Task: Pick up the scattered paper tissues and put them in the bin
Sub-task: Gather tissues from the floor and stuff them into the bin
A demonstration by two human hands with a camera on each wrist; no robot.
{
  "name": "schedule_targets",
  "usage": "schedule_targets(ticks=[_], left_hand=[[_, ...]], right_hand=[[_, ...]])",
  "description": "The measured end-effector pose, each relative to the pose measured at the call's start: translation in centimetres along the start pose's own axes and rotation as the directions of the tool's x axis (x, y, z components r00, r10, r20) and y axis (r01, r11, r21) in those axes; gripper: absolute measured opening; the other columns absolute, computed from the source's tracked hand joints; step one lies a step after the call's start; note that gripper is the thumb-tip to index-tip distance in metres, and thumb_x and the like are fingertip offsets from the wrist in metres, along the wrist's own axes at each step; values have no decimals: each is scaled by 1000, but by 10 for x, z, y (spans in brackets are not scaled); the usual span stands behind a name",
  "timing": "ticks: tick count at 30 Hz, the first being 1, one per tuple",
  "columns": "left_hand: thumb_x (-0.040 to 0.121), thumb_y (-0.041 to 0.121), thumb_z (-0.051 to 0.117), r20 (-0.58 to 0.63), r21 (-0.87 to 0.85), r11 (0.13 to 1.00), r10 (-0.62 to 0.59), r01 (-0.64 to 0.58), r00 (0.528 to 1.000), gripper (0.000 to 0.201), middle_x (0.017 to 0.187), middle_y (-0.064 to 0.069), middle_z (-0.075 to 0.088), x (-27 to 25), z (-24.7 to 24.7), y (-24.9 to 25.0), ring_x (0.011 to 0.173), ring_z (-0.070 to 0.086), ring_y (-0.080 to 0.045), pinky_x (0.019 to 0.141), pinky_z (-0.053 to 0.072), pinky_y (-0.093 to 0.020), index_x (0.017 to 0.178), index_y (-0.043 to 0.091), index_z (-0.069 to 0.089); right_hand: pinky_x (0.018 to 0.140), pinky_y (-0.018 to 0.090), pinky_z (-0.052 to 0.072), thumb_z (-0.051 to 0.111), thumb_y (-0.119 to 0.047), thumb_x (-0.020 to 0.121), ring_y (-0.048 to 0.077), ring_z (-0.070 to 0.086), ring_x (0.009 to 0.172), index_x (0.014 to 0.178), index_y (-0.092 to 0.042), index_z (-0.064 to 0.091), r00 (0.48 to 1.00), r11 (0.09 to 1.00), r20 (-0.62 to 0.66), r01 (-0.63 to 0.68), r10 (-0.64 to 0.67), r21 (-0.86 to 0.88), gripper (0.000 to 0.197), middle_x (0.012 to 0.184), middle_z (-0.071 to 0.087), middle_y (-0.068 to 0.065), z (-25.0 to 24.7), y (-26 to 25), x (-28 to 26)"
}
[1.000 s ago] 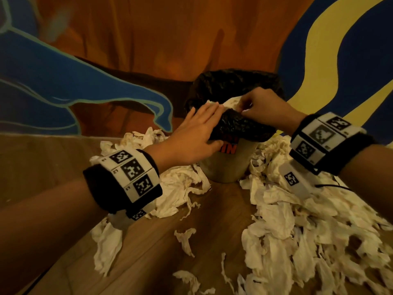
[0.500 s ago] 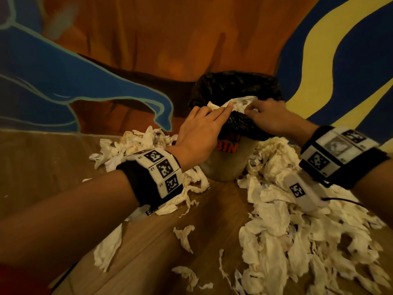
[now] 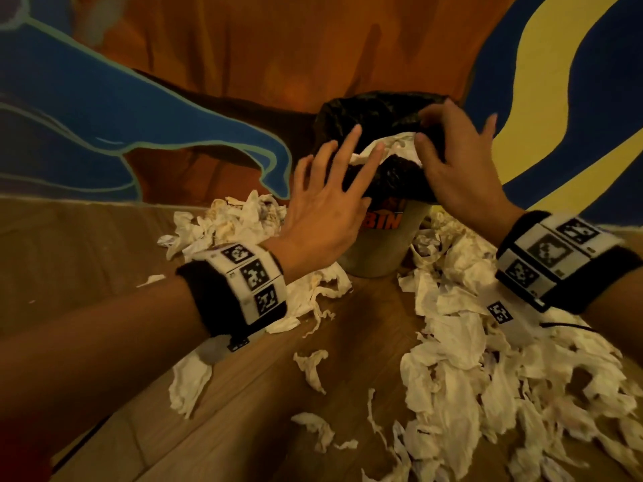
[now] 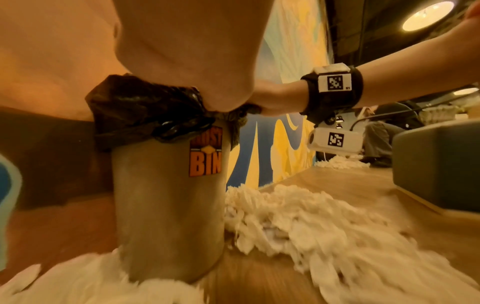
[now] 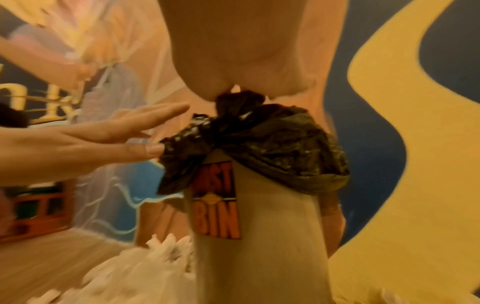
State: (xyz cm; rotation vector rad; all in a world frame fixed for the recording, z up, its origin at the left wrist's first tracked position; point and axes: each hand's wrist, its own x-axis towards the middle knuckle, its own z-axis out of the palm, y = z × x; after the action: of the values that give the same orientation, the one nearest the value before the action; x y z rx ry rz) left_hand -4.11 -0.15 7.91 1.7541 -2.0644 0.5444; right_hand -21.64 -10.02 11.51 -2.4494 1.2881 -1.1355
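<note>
The left hand (image 3: 322, 217) has spread its fingers; right hand (image 3: 455, 158) moved over the bin (image 3: 377, 252)

I saw the bin (image 3: 377, 253) standing on the floor (image 3: 222, 422) against the wall (image 3: 313, 46), tissues (image 3: 462, 377) heaped left and right of it, one tissue (image 3: 393, 147) in its mouth between my hands.

The bin (image 3: 379, 252) label is partly covered: the left hand (image 3: 323, 217) and the black liner (image 3: 389, 175) hide its upper word and first letters. How full the bin is cannot be told. Tissues (image 3: 487, 394) run off the right and near edges. Both wrist views are blurred, with fingertips hidden beyond the palms.
</note>
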Motion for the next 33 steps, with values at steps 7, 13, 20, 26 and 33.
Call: schedule_targets(ticks=[7,13,20,26,33], left_hand=[[90,46,37,416,-5,999,-41,47,909,52,138,-10,41,-148,0,-44,121,41,-31,96,39,-47,137,25,38],[81,76,32,817,-444,860,273,252,509,63,140,11,17,-257,-22,-50,116,42,-9,96,47,-31,136,62,5],[85,41,63,809,-552,827,501,103,307,70,137,4,18,-308,-29,-26,121,40,-22,93,45,-33,140,47,20],[90,58,45,733,-551,810,585,-203,345,57,143,7,46,-314,-20,-10,131,43,-15,105,29,-24,142,37,34],[98,14,44,807,-555,829,518,64,281,39,143,-6,33,-265,-20,-3,116,49,-25,93,42,-33,137,12,44]], right_hand=[[111,20,16,54,-12,89,17,42,118,123,-10,53,796,845,285,487,-534,223,34,116,56,9,40,-60,-79],[103,39,35,43,-48,96,22,33,121,136,-30,44,384,897,884,433,-267,83,44,140,38,0,109,-60,-158],[117,39,18,47,-67,86,19,7,146,145,-46,27,89,974,981,168,-172,155,67,160,-1,-13,117,-65,-218],[118,32,19,42,-30,101,16,13,146,146,-33,35,14,848,923,400,-385,348,46,160,11,-5,97,-56,-243],[101,16,31,45,-21,100,14,46,125,128,-17,59,126,936,944,221,-305,273,31,136,51,-1,86,-35,-225]])
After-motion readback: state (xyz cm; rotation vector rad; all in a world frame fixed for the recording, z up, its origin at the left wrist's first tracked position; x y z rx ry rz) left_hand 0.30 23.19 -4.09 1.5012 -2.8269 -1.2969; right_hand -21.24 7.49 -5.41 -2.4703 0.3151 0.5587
